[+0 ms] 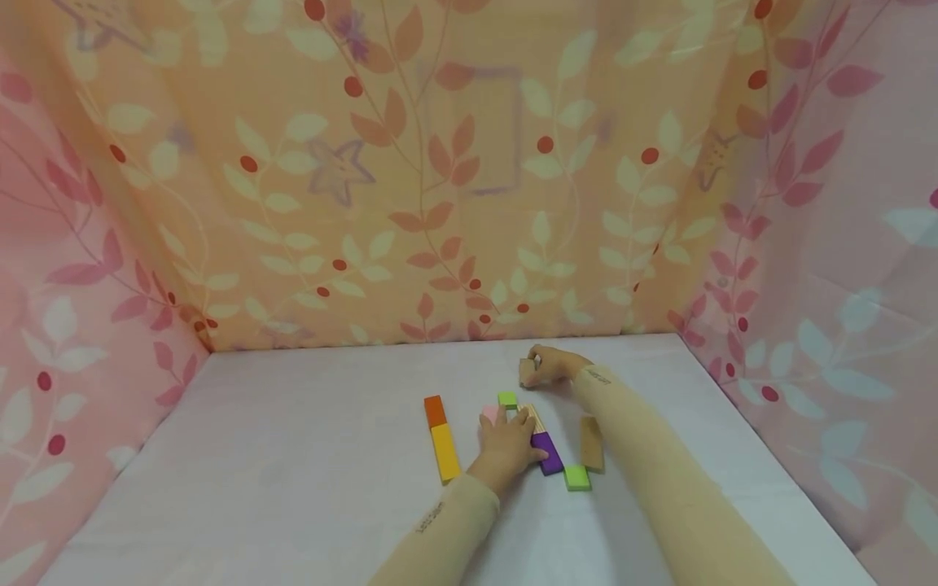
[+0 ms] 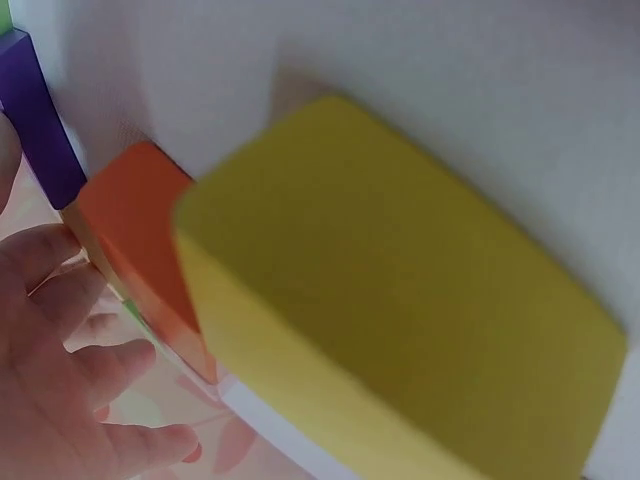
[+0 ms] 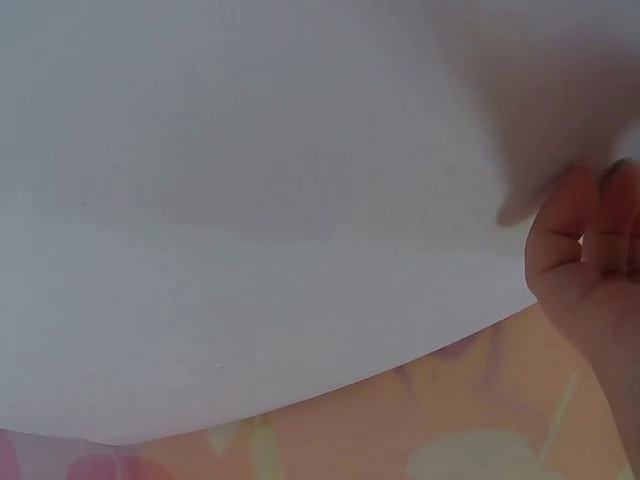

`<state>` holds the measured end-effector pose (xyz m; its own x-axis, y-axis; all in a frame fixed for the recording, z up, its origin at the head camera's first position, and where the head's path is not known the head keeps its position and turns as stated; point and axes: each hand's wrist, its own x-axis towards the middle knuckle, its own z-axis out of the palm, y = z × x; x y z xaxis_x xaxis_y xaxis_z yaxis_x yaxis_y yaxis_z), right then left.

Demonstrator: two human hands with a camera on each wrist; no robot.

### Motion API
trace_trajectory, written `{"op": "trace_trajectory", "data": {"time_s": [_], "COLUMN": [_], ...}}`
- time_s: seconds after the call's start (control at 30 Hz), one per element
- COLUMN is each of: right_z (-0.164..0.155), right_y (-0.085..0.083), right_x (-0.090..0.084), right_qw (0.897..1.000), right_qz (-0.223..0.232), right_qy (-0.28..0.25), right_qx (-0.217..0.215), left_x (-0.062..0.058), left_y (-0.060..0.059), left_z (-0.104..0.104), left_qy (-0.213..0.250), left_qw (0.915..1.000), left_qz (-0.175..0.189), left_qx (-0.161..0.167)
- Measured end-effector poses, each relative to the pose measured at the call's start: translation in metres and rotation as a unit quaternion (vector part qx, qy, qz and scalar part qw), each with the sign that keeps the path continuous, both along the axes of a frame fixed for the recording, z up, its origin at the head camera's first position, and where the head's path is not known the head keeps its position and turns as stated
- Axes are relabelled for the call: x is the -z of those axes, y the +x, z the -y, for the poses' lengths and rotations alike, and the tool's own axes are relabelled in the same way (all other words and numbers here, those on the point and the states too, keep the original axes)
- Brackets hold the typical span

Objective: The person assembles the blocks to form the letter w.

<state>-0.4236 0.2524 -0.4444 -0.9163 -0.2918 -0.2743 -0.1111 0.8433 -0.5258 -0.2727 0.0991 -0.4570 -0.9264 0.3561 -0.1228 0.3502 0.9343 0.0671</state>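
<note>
Lower centre of head view: left hand [image 1: 508, 443] lies flat, fingers straight, on purple rectangular wooden block [image 1: 548, 453]. Just above, right hand [image 1: 551, 365] curls round plain brown wooden block [image 1: 527, 371]. Yellow-orange wooden bar [image 1: 442, 438] left, apart.

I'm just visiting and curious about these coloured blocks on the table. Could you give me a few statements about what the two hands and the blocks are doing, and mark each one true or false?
1. The right hand grips a small brown block near the far edge of the table. True.
2. The orange block and the yellow block lie end to end in a line. True.
3. The left hand is lifting the yellow block. False: it rests by the purple block, apart from the yellow one.
4. Only one green block is in view. False: one green block lies beyond the left hand and another green block nearer the person.
5. A flat brown piece lies beside the right forearm. True.
</note>
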Motion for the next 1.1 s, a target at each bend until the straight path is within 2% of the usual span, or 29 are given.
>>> {"op": "trace_trajectory", "data": {"time_s": [0.13, 0.23, 0.4, 0.57, 0.77, 0.9, 1.1], "right_z": [-0.002, -0.005, -0.013, -0.03, -0.063, -0.079, -0.085], "right_y": [0.007, 0.015, 0.024, 0.037, 0.054, 0.063, 0.074], "right_x": [0.001, 0.004, 0.012, 0.007, -0.001, 0.0, 0.002], "right_qw": [0.998, 0.992, 0.974, 0.954, 0.948, 0.946, 0.952], "right_qz": [-0.015, -0.008, 0.005, -0.003, 0.037, 0.066, 0.075], "right_qy": [-0.056, -0.107, -0.195, -0.256, -0.24, -0.23, -0.194], "right_qx": [0.03, 0.068, 0.117, 0.158, 0.207, 0.221, 0.223], "left_x": [-0.002, -0.003, -0.001, -0.001, -0.001, -0.001, -0.006], "left_y": [0.0, 0.0, 0.0, -0.001, -0.003, -0.003, -0.001], "left_z": [0.0, 0.001, 0.002, 0.001, -0.002, -0.002, 0.0], "left_qy": [0.004, 0.007, 0.012, 0.011, -0.001, -0.002, -0.008], "left_qw": [1.0, 0.9999, 0.9999, 0.9999, 1.0, 1.0, 0.9999], "left_qz": [0.004, 0.007, 0.006, -0.001, -0.002, 0.006, 0.003], "left_qx": [-0.003, -0.003, -0.001, 0.002, 0.006, 0.007, 0.01]}}
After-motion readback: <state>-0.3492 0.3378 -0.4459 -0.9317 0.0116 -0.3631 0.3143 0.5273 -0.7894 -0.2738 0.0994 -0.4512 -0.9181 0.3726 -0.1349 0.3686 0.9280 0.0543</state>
